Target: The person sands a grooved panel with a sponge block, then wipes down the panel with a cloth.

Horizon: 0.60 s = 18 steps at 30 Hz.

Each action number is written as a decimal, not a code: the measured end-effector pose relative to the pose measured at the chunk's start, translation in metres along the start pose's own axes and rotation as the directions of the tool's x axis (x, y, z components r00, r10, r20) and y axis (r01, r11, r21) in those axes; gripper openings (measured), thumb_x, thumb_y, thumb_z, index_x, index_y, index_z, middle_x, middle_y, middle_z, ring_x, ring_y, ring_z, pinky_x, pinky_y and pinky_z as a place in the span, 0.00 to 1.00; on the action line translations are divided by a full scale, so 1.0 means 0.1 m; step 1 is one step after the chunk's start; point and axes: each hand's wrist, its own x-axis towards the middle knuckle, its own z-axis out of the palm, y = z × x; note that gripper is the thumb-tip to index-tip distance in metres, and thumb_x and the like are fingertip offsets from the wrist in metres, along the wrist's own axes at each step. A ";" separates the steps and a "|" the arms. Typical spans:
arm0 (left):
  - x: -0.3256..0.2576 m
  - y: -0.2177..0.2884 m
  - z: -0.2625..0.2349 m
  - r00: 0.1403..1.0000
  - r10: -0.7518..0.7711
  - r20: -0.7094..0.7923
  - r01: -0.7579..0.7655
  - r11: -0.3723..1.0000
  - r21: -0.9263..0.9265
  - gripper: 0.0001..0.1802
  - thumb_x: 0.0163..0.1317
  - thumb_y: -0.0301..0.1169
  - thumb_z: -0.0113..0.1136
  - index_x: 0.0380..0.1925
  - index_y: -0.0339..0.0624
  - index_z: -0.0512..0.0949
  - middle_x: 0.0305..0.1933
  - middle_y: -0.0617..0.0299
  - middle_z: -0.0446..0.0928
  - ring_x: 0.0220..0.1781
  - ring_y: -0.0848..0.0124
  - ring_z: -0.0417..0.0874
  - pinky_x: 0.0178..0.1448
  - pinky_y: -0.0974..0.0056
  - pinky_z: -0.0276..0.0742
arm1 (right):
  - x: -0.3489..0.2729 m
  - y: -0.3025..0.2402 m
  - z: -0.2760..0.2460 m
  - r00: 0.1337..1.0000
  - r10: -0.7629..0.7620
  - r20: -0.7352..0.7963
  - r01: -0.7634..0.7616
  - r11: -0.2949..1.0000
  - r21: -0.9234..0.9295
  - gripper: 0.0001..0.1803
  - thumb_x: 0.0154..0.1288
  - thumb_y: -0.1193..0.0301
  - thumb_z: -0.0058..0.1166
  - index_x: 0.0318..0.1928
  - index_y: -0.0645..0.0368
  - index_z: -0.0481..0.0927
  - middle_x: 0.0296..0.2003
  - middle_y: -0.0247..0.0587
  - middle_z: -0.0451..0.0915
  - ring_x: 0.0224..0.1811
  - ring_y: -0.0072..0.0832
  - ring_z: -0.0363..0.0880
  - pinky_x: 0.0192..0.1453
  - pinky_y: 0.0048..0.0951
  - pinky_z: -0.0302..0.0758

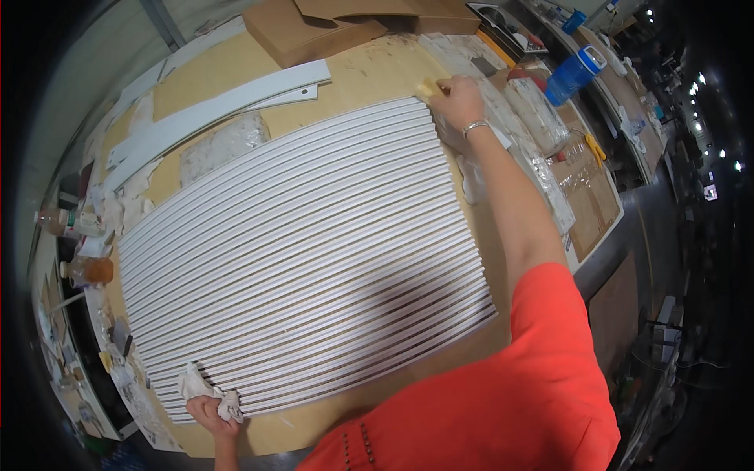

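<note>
Many long white strips (298, 243) lie side by side across the table, with narrow dark gaps between them. My left hand (210, 414) is closed around a crumpled white cloth (196, 383) at the near left corner, over the ends of the nearest strips. Stretched out to the far right corner, my right hand (462, 100) pinches a small yellow piece that looks like a sponge (429, 89). It sits at the ends of the farthest strips; whether it touches them I cannot tell.
Behind the strips lie white boards (236, 106), a plastic-wrapped block (224, 147) and a brown cardboard box (314, 39). Two bottles, one with amber liquid (93, 271), stand at the left edge. A blue jug (575, 74) and a plastic-wrapped bundle (536, 116) are at the right.
</note>
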 end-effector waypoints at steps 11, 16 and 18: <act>0.09 0.08 -0.03 0.997 0.005 -0.077 -0.005 1.000 0.005 0.15 0.42 0.38 0.57 0.30 0.44 0.74 0.35 0.55 0.69 0.38 0.54 0.68 0.46 0.51 0.62 | -0.48 -0.80 -0.23 1.000 -0.015 0.010 0.006 0.782 0.623 0.21 0.46 0.62 0.62 0.39 0.66 0.85 0.30 0.50 0.83 0.31 0.37 0.83 0.39 0.34 0.78; 0.13 0.18 -0.08 0.990 0.030 -0.140 -0.030 1.000 0.006 0.14 0.41 0.37 0.58 0.29 0.45 0.75 0.34 0.56 0.71 0.38 0.54 0.70 0.45 0.52 0.63 | -1.31 -1.47 -0.57 0.961 -0.219 0.168 0.022 0.670 0.742 0.19 0.50 0.71 0.61 0.43 0.70 0.84 0.31 0.39 0.84 0.32 0.21 0.80 0.38 0.24 0.76; 0.17 0.23 -0.12 0.988 0.026 -0.150 -0.027 1.000 -0.006 0.14 0.40 0.36 0.59 0.29 0.46 0.75 0.34 0.56 0.72 0.38 0.54 0.71 0.44 0.53 0.63 | -1.68 -1.67 -0.71 0.939 -0.222 0.263 -0.089 0.582 0.808 0.19 0.50 0.72 0.60 0.43 0.70 0.84 0.32 0.39 0.84 0.32 0.21 0.79 0.38 0.23 0.76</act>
